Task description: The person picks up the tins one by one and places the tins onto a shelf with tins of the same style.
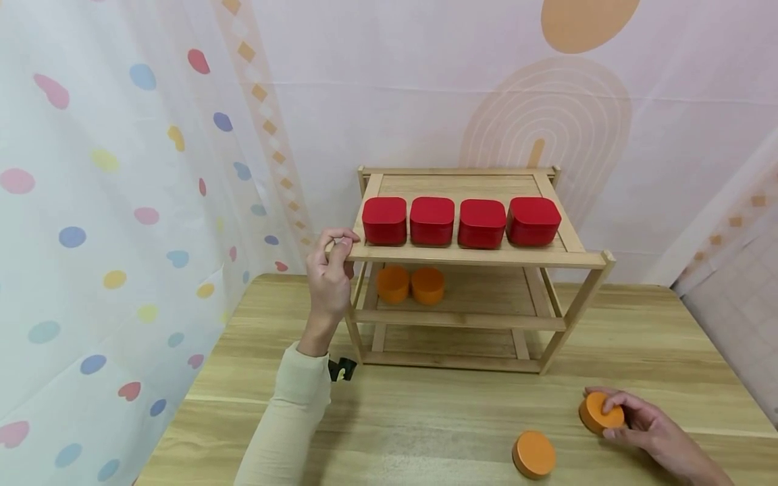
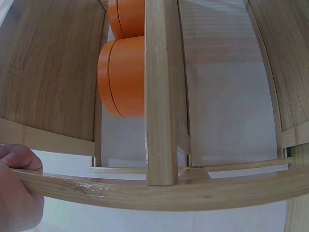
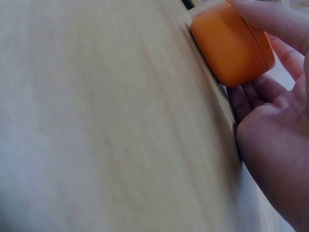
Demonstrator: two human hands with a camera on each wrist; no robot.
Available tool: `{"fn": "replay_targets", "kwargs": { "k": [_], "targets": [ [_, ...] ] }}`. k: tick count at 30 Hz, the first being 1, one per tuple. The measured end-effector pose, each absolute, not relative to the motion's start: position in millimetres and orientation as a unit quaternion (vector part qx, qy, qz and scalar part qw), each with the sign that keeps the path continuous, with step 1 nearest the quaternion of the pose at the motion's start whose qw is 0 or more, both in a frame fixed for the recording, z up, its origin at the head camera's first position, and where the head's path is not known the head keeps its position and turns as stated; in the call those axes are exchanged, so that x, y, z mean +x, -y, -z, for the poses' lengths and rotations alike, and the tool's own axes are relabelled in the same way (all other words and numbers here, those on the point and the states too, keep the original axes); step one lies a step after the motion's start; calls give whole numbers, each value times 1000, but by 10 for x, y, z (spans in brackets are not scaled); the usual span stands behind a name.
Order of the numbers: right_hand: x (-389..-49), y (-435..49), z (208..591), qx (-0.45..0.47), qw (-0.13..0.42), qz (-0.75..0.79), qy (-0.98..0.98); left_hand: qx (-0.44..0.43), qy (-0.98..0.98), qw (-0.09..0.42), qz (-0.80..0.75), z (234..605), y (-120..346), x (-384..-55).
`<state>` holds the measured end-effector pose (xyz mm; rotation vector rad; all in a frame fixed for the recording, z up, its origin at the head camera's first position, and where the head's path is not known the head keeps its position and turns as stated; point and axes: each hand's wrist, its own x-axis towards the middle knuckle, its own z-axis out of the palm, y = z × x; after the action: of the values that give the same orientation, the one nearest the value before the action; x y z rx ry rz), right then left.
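Observation:
My left hand [image 1: 330,283] grips the front left corner of the wooden shelf rack [image 1: 474,255]; its fingers curl over the rail [image 2: 96,191] in the left wrist view. At the right of the table, my right hand [image 1: 653,432] holds an orange round tin [image 1: 598,413], thumb and fingers around its sides. In the right wrist view this lidded tin [image 3: 229,46] is low at the wooden tabletop; whether it touches is hard to tell. A second orange tin [image 1: 534,455] stands on the table, left of that hand.
Several red tins [image 1: 431,221] with rounded corners stand in a row on the top shelf. On the middle shelf, two orange tins [image 1: 428,286] sit side by side at the left. A patterned curtain [image 1: 389,121] hangs behind the wooden table [image 1: 425,418].

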<state>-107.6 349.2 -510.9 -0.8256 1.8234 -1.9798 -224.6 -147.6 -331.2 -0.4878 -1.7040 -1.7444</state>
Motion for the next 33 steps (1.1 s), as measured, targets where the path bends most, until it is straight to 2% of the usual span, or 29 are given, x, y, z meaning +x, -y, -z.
{"fn": "replay_targets", "kwargs": {
  "k": [13,20,27,33],
  "targets": [
    [-1083,-3504,5104,-295,165,700,-629,-182,657,326,655,3301,1484,-2242],
    [-1044,-3467,5091,-251,162,684,-666,-179,656,323,659,3317,1487,-2233],
    [-1019,-3422,5065,-206,131,650,-720,-182,658,322,656,3304,1486,-2226],
    [-1042,-3421,5020,-222,73,626,-744,-180,661,320,654,3309,1487,-2215]
  ]
}}
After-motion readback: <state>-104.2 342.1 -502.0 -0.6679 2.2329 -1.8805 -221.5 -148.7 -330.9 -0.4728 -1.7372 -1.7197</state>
